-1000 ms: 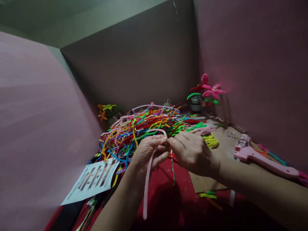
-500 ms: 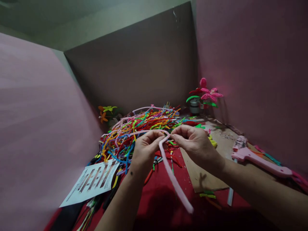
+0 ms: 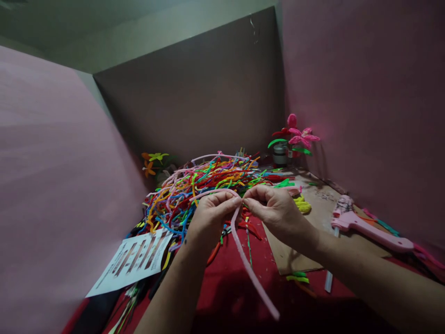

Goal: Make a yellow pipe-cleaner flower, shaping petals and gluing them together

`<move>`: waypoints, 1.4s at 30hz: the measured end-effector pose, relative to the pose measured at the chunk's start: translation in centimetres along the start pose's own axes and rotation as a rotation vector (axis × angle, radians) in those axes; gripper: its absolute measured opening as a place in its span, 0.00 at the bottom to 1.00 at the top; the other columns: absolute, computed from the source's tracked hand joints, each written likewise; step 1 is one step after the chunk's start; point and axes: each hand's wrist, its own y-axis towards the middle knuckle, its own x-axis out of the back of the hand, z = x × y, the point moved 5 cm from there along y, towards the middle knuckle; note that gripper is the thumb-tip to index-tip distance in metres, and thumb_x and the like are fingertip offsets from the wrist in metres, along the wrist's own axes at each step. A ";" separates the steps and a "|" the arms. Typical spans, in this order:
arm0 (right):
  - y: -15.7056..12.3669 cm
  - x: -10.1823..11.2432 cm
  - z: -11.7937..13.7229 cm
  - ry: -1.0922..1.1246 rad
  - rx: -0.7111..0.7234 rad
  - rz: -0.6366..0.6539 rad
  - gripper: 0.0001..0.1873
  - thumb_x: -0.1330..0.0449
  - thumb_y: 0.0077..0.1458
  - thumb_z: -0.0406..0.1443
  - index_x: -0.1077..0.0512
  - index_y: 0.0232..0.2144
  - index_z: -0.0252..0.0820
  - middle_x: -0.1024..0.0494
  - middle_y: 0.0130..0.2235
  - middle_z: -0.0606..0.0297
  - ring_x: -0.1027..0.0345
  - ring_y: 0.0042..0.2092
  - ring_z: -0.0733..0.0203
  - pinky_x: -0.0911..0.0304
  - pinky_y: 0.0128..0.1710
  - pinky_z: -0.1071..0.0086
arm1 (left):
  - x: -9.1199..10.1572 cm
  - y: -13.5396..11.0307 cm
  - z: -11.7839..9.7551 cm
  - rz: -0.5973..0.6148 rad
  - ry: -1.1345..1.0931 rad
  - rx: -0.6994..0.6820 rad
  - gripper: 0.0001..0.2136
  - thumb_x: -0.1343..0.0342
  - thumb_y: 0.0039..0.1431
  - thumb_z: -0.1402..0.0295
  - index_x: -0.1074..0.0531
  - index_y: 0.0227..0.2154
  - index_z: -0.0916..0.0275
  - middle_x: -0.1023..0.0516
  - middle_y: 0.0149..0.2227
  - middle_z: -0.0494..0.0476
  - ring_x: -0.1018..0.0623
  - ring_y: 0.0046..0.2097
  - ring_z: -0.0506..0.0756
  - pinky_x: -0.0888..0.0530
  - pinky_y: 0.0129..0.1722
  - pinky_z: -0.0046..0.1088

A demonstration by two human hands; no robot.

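A pale pink pipe cleaner (image 3: 251, 270) is bent over at my fingertips; one part arches back to the left and the other hangs down toward me. My left hand (image 3: 212, 218) pinches it near the bend between thumb and forefinger. Close against it, my right hand (image 3: 276, 211) pinches the same bend, fingertips nearly meeting the left ones. Behind my hands lies a large heap of colourful pipe cleaners (image 3: 208, 174). Pliers (image 3: 226, 229) with red handles, partly hidden by my left hand, rest on the red cloth (image 3: 229, 287).
A pink glue gun (image 3: 375, 233) lies at right by a brown cardboard sheet (image 3: 295, 255). Yellow pipe cleaner pieces (image 3: 302, 204) sit near my right hand. Pink fuzzy flowers (image 3: 303, 138) stand behind at right, orange ones (image 3: 149, 168) at left. A printed paper (image 3: 130, 260) lies left.
My two hands have come closer together at the bend. The pipe cleaner's arched part has shifted a little, and its hanging end sits slightly lower.
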 end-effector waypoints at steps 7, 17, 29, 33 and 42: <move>0.2 -0.2 -0.5 0.117 -0.114 0.066 0.06 0.46 0.48 0.33 0.32 0.25 0.34 0.31 0.24 0.66 0.40 0.26 0.68 0.43 0.26 0.74 | -0.2 -0.1 0.2 0.029 0.051 0.019 0.09 0.47 0.51 0.68 0.35 0.20 0.66 0.38 0.16 0.47 0.39 0.17 0.44 0.42 0.15 0.21; 0.0 -0.3 0.0 -0.091 0.005 0.053 0.04 0.48 0.48 0.30 0.35 0.23 0.37 0.36 0.21 0.71 0.45 0.24 0.70 0.49 0.24 0.75 | -0.1 -0.3 -0.1 -0.015 0.235 -0.011 0.08 0.48 0.52 0.67 0.36 0.22 0.65 0.38 0.17 0.47 0.38 0.19 0.45 0.40 0.18 0.22; 0.3 -0.5 -1.2 0.156 -0.167 0.056 0.04 0.46 0.45 0.31 0.33 0.22 0.36 0.34 0.22 0.69 0.43 0.24 0.70 0.46 0.24 0.75 | -1.2 -1.6 -1.6 -0.193 1.163 -0.454 0.06 0.56 0.57 0.71 0.35 0.29 0.63 0.31 0.27 0.55 0.31 0.29 0.50 0.35 0.29 0.26; 0.4 -0.6 -1.4 0.230 -0.212 0.007 0.03 0.47 0.44 0.30 0.33 0.22 0.35 0.34 0.21 0.70 0.43 0.23 0.71 0.47 0.23 0.75 | -2.4 -1.7 -1.0 -0.216 1.446 -0.622 0.09 0.61 0.57 0.76 0.36 0.29 0.65 0.33 0.29 0.59 0.33 0.31 0.53 0.35 0.31 0.29; 0.5 0.0 -0.5 0.215 -0.228 0.081 0.06 0.44 0.45 0.33 0.29 0.23 0.34 0.30 0.21 0.68 0.42 0.21 0.72 0.47 0.21 0.76 | -1.0 -1.6 -1.8 -0.189 1.184 -0.523 0.05 0.56 0.57 0.73 0.35 0.29 0.63 0.30 0.30 0.55 0.31 0.32 0.51 0.36 0.33 0.25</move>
